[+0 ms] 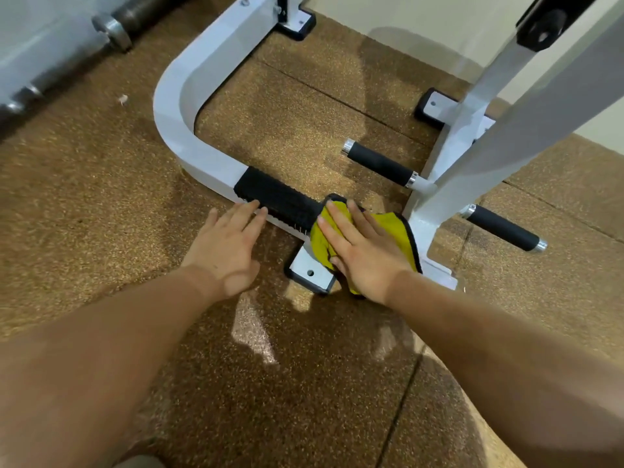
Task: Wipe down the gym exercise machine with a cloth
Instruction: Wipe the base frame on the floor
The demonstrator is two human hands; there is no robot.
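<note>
The white steel frame [184,106] of the exercise machine curves along the floor, with a black ribbed grip pad [278,197] on its near bar. A yellow cloth [388,231] with a dark edge lies over the bar's right end and a foot plate. My right hand [359,246] presses flat on the cloth, fingers spread. My left hand [228,244] hovers open beside it, fingertips touching the near edge of the grip pad, holding nothing.
A white upright post [466,143] rises at the right with two black foam handles [380,162] [504,228] sticking out. A bolted foot plate [310,273] sits below the cloth. Steel barbell ends [113,30] lie at the top left. Speckled brown rubber flooring [101,204] surrounds everything.
</note>
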